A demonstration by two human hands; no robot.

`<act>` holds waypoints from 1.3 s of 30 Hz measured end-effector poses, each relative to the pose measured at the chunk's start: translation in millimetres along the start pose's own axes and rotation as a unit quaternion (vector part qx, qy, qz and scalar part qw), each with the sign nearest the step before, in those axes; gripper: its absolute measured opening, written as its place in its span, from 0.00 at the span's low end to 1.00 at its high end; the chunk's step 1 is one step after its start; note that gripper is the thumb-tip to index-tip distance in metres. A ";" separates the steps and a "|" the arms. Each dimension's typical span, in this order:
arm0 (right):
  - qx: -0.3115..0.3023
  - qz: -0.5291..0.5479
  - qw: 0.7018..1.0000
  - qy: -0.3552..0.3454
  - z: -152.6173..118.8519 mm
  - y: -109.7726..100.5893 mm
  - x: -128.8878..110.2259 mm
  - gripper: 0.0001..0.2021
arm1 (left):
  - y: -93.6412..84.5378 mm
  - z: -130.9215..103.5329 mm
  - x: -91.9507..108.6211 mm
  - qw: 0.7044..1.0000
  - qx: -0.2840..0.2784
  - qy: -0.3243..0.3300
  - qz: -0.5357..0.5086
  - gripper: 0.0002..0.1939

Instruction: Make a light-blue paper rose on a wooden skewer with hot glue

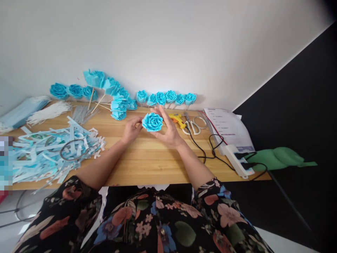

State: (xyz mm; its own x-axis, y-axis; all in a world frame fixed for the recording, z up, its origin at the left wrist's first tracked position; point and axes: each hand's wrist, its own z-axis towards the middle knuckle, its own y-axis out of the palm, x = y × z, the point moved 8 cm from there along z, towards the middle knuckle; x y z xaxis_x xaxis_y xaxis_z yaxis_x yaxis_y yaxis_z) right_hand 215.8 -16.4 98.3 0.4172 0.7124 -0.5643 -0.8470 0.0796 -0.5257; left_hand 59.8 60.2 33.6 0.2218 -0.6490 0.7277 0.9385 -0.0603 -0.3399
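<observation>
A blue paper rose (pixel 152 122) is held up over the middle of the table, its bloom facing me. My right hand (pixel 170 131) cups the bloom from the right, thumb below it and fingers above and behind. On the other side, my left hand (pixel 131 130) is closed, with its fingertips pinched at the left edge of the rose. Any stem of this rose is hidden behind the bloom and fingers. Beyond my hands, several finished blue roses (pixel 170 96) on thin sticks lean in a row against the wall.
On the left lie a heap of pale blue paper strips (pixel 50 151), white strands (pixel 48 112) and more stemmed roses (pixel 94 78). To the right are a yellow glue gun (pixel 179 120), white-handled scissors (pixel 193 128), a power strip (pixel 238 161), tangled cables and printed sheets (pixel 228 126).
</observation>
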 end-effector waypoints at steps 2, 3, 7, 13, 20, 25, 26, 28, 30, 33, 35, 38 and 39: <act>0.017 -0.008 1.000 0.009 -1.6 -0.5 2.4 0.44 | 0.7 0.6 0.2 1.000 -0.005 0.003 0.000 0.11; 0.028 -0.014 0.999 0.011 -2.4 -0.7 3.5 0.42 | 1.2 1.0 0.4 1.000 -0.008 0.002 -0.002 0.11; 0.064 -0.025 0.998 0.000 -5.3 -0.5 7.5 0.42 | 3.0 1.9 2.1 1.000 -0.020 -0.008 -0.012 0.09; 0.035 -0.031 0.999 0.024 -5.8 3.6 16.7 0.56 | 3.3 0.6 -1.2 0.999 -0.023 -0.031 -0.017 0.10; 0.043 -0.015 0.999 0.007 -1.7 -0.3 9.3 0.53 | 2.9 1.4 -2.4 0.999 -0.024 -0.022 -0.014 0.08; 0.056 -0.012 0.998 -0.020 -1.5 -3.4 2.6 0.39 | 6.8 1.7 1.0 0.999 -0.035 -0.006 -0.021 0.10; 0.062 -0.014 0.998 -0.024 -1.7 -3.9 2.4 0.36 | 7.1 1.5 1.0 0.999 -0.034 -0.006 -0.023 0.09; 0.071 -0.017 0.997 -0.017 -2.5 -3.9 5.6 0.33 | 7.8 0.7 -0.6 0.999 -0.036 -0.013 -0.026 0.09; 0.079 -0.014 0.997 0.000 -3.5 -3.0 11.8 0.33 | 8.5 -0.1 -3.3 0.999 -0.038 -0.029 -0.025 0.09; 0.083 -0.003 0.996 0.012 -4.7 -1.5 17.8 0.36 | 8.4 -0.6 -5.3 0.998 -0.037 -0.045 -0.025 0.09; 0.071 -0.001 0.997 0.017 -4.4 -0.2 19.0 0.40 | 7.3 0.0 -3.9 0.998 -0.032 -0.043 -0.024 0.09; 0.045 0.007 0.999 0.014 -2.5 0.3 15.4 0.46 | 4.7 1.5 -1.2 0.999 -0.023 -0.039 -0.020 0.11; 0.041 0.014 0.999 0.006 -1.8 -0.5 12.9 0.47 | 4.3 1.9 -1.0 0.999 -0.022 -0.040 -0.020 0.11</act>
State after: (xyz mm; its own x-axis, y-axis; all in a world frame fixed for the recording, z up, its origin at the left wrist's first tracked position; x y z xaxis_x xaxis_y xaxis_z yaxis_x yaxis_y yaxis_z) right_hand 222.2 -8.5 90.2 0.3973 0.7065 -0.5857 -0.8822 0.1182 -0.4558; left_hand 64.1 61.9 32.5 0.2061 -0.5824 0.7864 0.9351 -0.1194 -0.3336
